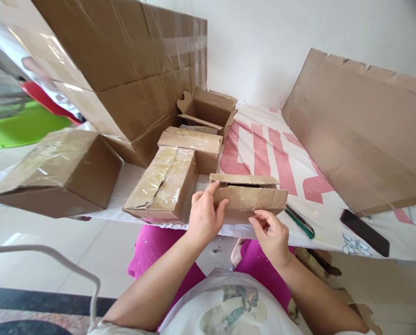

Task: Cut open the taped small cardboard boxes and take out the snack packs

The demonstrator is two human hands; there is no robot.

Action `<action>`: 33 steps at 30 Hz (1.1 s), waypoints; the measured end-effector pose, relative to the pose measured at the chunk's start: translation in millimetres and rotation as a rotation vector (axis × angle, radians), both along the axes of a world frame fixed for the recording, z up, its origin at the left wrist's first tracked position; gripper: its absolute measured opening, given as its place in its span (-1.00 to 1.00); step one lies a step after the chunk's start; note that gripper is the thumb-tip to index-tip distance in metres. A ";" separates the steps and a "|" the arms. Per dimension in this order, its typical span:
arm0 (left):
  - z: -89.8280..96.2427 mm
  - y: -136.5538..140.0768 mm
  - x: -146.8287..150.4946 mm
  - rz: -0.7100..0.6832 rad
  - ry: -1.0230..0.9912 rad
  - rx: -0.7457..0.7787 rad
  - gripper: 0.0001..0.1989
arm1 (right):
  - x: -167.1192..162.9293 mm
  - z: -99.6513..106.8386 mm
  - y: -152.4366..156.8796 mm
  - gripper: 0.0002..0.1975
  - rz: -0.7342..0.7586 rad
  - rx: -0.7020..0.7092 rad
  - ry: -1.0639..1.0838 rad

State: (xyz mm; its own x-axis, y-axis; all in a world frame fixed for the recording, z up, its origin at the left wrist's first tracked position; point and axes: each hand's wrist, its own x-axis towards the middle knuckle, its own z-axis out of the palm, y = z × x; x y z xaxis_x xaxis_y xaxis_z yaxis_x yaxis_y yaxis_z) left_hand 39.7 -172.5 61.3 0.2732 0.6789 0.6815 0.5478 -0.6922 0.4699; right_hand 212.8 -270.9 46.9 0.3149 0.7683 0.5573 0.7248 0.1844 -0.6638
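Note:
A small cardboard box (251, 199) lies in front of me at the table's near edge, its top flaps slightly parted over a dark gap. My left hand (205, 215) grips its left end, the index finger at the gap and the thumb on the front flap. With thumb and fingers bent together, my right hand (271, 232) pinches the lower edge of that flap. Just right of the box lies a green-handled cutter (300, 221). To the left, a taped cardboard box (162, 184) stands close to my left hand.
Another taped box (190, 139) and an open carton (208, 109) stand farther back. Large stacked cartons (134, 70) rise at left, beside a closed box (59, 170). A cardboard sheet (365, 130) leans at right, near a phone (365, 231). Scraps lie on the floor.

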 end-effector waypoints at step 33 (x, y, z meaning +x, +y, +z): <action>-5.5 -2.5 -2.1 -0.021 0.032 0.046 -0.60 | 21.2 36.3 37.7 -0.85 0.303 0.266 -0.423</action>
State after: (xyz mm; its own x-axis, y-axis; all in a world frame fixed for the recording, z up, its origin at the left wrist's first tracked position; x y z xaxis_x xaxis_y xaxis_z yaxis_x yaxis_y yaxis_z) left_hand 37.6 -175.0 55.8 0.3096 0.6410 0.7023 0.5470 -0.7242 0.4199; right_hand 234.0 -233.1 83.3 -0.1891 0.6055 0.7731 0.8056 0.5458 -0.2304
